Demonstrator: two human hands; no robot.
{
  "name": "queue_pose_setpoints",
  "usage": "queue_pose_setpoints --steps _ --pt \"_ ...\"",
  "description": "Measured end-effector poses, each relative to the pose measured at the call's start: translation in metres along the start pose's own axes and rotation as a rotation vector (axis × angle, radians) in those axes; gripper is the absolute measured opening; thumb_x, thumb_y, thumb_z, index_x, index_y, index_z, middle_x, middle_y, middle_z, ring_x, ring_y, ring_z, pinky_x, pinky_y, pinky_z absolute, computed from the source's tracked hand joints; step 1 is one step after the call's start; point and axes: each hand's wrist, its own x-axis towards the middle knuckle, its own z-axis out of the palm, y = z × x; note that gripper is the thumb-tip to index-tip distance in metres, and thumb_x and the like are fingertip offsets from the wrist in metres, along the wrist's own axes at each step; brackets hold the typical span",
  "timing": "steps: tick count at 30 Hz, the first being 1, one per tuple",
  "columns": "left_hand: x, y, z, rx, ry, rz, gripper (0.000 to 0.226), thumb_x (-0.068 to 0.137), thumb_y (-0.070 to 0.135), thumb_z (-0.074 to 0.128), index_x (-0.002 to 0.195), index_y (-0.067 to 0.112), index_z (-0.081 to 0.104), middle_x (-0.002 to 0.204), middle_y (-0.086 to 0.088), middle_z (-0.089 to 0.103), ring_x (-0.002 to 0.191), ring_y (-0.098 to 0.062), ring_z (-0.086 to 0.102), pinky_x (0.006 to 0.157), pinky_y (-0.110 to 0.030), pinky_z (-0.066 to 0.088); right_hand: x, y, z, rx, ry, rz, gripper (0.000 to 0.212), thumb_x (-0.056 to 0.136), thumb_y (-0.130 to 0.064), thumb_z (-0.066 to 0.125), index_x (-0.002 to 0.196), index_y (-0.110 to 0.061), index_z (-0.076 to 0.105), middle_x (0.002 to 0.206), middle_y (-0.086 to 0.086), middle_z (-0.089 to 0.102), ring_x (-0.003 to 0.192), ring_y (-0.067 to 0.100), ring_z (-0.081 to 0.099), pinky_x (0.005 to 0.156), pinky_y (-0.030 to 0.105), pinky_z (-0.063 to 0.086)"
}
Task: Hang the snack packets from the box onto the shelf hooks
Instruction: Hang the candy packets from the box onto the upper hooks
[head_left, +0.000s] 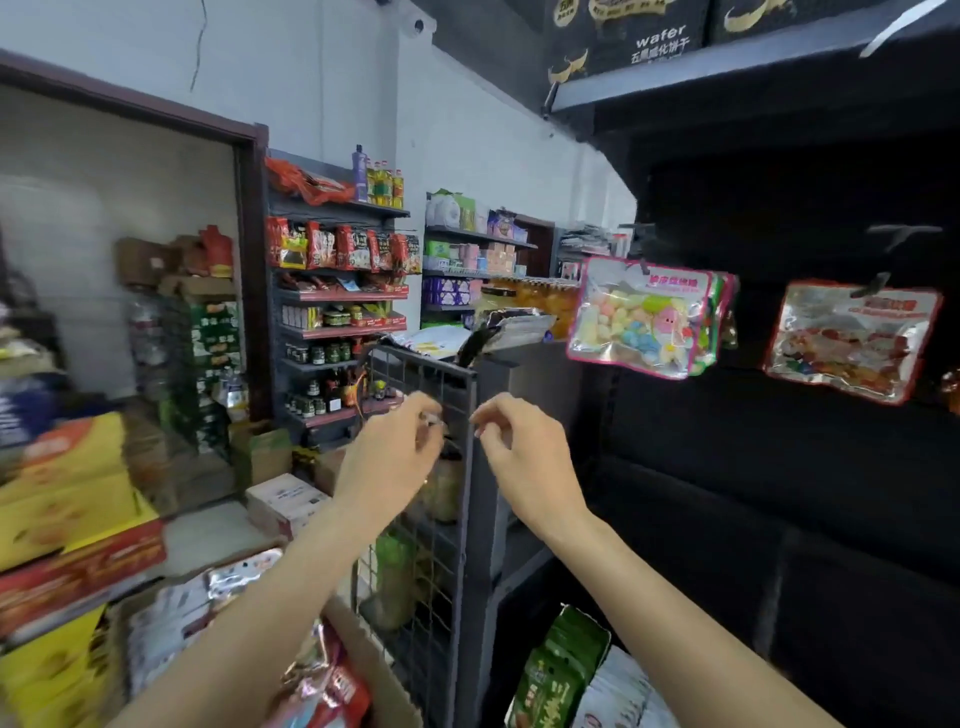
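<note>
We counted two sets of snack packets on the dark shelf hooks: a pink-edged marshmallow packet (644, 317) at the front of a small stack, and a red-edged packet (852, 340) to its right. More packets (322, 680) lay in the open cardboard box (363, 660) at lower left, so we judged the task part done, with stock left to hang. We could not tell how many packets remained.

Both hands were raised in front of the wire grid panel (415, 519), away from box and hooks. The left hand (395, 447) had its fingers curled; blur hid whether it pinched anything. The right hand (519, 452) had thumb and forefinger drawn together, and we could not tell if they held anything.
</note>
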Motion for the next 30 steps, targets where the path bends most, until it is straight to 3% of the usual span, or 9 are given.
queue_pose_setpoints --steps 5,8,12,16,19,22,24,30 --pt "-0.037 -0.119 0.001 -0.028 -0.143 -0.29 0.011 0.092 0.021 0.053 0.093 0.027 0.062 0.082 0.007 0.065 0.079 -0.013 0.061 0.074 -0.033 0.052 -0.019 -0.006 0.122 0.064 -0.217 0.105 0.02 0.094 -0.012 0.046 0.101 -0.016 0.064 0.099 -0.003 0.065 0.093 0.012 0.058 0.079 0.028 0.047" --pt "-0.059 -0.188 0.002 0.006 -0.276 -0.387 0.012 0.092 0.017 0.052 0.09 0.019 0.064 0.082 0.003 0.065 0.076 -0.014 0.06 0.066 -0.027 0.045 -0.032 -0.005 0.2 0.094 -0.348 0.202 0.025 0.091 -0.01 0.046 0.105 -0.013 0.066 0.104 0.001 0.066 0.098 0.017 0.059 0.083 0.032 0.048" --pt "-0.088 -0.263 0.006 0.083 -0.457 -0.5 0.017 0.088 0.007 0.049 0.084 0.008 0.065 0.085 -0.011 0.065 0.086 -0.029 0.062 0.072 -0.034 0.049 -0.053 0.004 0.285 0.104 -0.557 0.342 0.028 0.089 -0.008 0.048 0.11 -0.008 0.066 0.109 0.008 0.068 0.103 0.024 0.061 0.085 0.031 0.046" --pt "-0.113 -0.325 0.019 0.169 -0.669 -0.509 0.025 0.09 0.003 0.044 0.106 0.002 0.063 0.112 -0.015 0.063 0.106 -0.03 0.058 0.078 -0.03 0.044 -0.069 0.021 0.349 0.066 -0.693 0.413 0.035 0.09 -0.004 0.05 0.124 -0.009 0.059 0.119 0.006 0.062 0.113 0.024 0.057 0.083 0.022 0.038" --pt "-0.126 -0.353 0.034 0.224 -0.889 -0.579 0.052 0.089 0.009 0.053 0.139 0.005 0.037 0.136 -0.018 0.045 0.124 -0.032 0.044 0.094 -0.034 0.04 -0.079 0.036 0.381 0.081 -0.741 0.46 0.038 0.087 -0.003 0.05 0.123 -0.011 0.057 0.119 0.01 0.062 0.109 0.03 0.059 0.086 0.028 0.044" --pt "-0.134 -0.371 0.045 0.321 -1.047 -0.607 0.072 0.082 0.022 0.066 0.14 0.005 0.026 0.135 -0.02 0.036 0.124 -0.036 0.039 0.094 -0.043 0.043 -0.09 0.053 0.406 0.063 -0.806 0.519 0.058 0.082 -0.011 0.062 0.136 -0.012 0.043 0.133 0.012 0.047 0.125 0.028 0.045 0.102 0.034 0.039" --pt "-0.138 -0.376 0.049 0.399 -1.06 -0.603 0.079 0.078 0.026 0.072 0.138 0.007 0.025 0.132 -0.018 0.035 0.122 -0.036 0.04 0.094 -0.047 0.043 -0.094 0.055 0.413 0.029 -0.813 0.55 0.073 0.083 -0.015 0.067 0.145 -0.013 0.028 0.137 0.013 0.03 0.128 0.027 0.035 0.106 0.031 0.032" --pt "-0.144 -0.379 0.064 0.482 -0.917 -0.598 0.086 0.083 0.012 0.065 0.146 0.012 0.007 0.134 -0.025 0.031 0.119 -0.04 0.041 0.094 -0.048 0.04 -0.102 0.053 0.428 -0.188 -0.717 0.434 0.087 0.078 -0.021 0.076 0.146 -0.014 0.022 0.137 0.018 0.023 0.119 0.034 0.03 0.098 0.036 0.034"
